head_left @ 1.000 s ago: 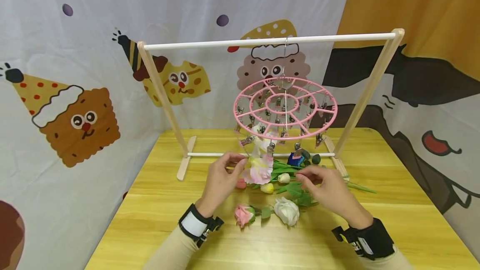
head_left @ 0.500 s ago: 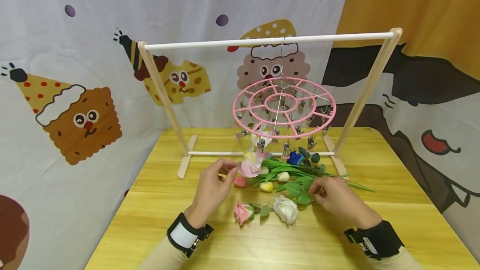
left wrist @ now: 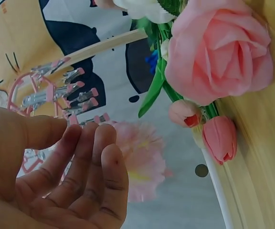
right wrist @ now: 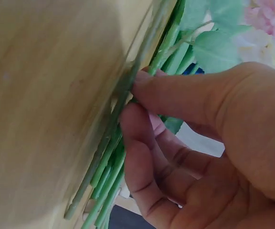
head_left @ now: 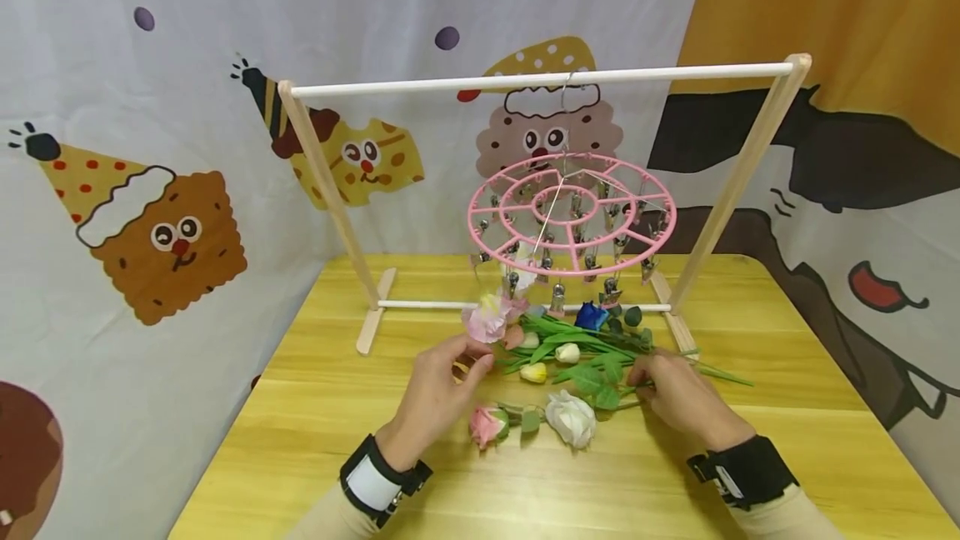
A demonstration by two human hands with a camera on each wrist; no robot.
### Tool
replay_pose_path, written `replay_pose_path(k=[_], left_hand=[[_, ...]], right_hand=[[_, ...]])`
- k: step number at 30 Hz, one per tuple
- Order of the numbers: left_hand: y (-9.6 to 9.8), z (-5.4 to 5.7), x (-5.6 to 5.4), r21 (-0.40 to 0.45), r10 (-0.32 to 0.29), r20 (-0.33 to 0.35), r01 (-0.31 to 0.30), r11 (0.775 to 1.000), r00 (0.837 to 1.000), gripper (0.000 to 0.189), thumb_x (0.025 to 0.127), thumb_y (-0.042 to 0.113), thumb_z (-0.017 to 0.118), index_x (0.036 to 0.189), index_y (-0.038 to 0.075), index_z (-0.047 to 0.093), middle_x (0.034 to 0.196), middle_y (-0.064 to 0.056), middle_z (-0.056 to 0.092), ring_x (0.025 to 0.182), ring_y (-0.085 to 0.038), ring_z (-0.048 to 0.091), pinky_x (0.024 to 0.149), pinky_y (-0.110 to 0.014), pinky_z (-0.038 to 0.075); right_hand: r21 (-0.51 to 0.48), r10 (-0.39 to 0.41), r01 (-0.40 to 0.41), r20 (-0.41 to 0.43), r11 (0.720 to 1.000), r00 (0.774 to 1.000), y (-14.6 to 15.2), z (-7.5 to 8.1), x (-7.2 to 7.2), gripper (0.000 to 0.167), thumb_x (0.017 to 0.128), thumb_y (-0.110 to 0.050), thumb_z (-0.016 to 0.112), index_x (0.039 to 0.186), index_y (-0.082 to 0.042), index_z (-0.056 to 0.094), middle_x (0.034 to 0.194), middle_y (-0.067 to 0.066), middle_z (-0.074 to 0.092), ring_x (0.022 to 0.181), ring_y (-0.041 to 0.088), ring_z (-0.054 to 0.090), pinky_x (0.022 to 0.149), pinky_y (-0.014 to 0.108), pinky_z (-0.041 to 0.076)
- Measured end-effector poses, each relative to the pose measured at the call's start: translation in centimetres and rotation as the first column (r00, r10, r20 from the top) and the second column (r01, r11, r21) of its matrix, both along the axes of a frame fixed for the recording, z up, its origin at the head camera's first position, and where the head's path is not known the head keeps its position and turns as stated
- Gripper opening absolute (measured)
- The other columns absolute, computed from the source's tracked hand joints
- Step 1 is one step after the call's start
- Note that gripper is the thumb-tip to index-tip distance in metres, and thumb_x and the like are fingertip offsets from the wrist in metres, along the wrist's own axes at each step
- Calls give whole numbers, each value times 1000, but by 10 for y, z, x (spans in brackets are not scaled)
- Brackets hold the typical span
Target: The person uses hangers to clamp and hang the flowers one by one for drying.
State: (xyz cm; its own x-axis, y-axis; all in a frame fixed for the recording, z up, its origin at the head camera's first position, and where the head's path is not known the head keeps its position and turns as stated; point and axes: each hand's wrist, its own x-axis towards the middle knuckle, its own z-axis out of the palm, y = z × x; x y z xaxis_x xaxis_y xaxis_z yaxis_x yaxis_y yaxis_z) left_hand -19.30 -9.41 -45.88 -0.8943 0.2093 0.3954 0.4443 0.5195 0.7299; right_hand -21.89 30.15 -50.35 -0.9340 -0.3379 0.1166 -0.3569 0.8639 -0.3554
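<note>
My left hand (head_left: pixel 435 394) has bent, relaxed fingers with nothing between them; in the left wrist view thumb and fingers (left wrist: pixel 113 176) stand apart from the tulips. Just beyond hangs a pale pink flower (head_left: pixel 487 319), clipped to the pink round clip hanger (head_left: pixel 572 272). My right hand (head_left: pixel 682 398) is low over the flower bunch, thumb and forefinger pinching at a dark green flower stem (right wrist: pixel 94 167) beside the other green stems. A white rose (head_left: pixel 572 419) and a pink rose (head_left: pixel 487 426) lie in front. White and yellow tulips (head_left: pixel 533 372) lie behind them.
The hanger hangs from the white rod (head_left: pixel 420 87) of a wooden stand (head_left: pixel 322 165), its metal clips dangling close above the flowers. A blue rose (head_left: pixel 591 317) lies below it. The stand's feet (head_left: pixel 367 332) rest on the wooden table (head_left: pixel 300 448).
My right hand has come down and right to the stems. My left hand has moved down from the hanging flower. The hanger has turned, carrying the pale pink flower to the left.
</note>
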Motion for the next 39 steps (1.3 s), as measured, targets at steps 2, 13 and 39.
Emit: replay_pose_path(k=[2, 13, 39], left_hand=[[1, 0, 0, -6, -17, 8, 17, 1000, 1000, 7, 109, 11, 83, 114, 15, 85, 104, 3, 86, 95, -13, 79, 80, -30, 71], [7, 0, 1, 0, -96, -5, 96, 995, 995, 7, 110, 10, 81, 115, 15, 84, 102, 2, 84, 90, -9, 77, 80, -29, 70], [24, 18, -10, -43, -142, -137, 137, 990, 980, 11, 108, 15, 86, 118, 15, 84, 111, -1, 86, 95, -12, 80, 76, -29, 71]], right_hand=[[1, -3, 3, -9, 1000, 1000, 1, 1, 1, 25, 95, 4, 91, 97, -20, 83, 98, -1, 75, 90, 16, 70, 73, 38, 63], [-47, -13, 8, -108, 999, 994, -7, 18, 7, 31, 97, 8, 89, 102, -20, 79, 99, -5, 76, 87, 10, 72, 70, 31, 63], [-66, 97, -172, -608, 983, 788, -55, 56, 32, 36, 77, 2, 105, 102, -17, 87, 98, -1, 76, 67, 10, 64, 55, 19, 46]])
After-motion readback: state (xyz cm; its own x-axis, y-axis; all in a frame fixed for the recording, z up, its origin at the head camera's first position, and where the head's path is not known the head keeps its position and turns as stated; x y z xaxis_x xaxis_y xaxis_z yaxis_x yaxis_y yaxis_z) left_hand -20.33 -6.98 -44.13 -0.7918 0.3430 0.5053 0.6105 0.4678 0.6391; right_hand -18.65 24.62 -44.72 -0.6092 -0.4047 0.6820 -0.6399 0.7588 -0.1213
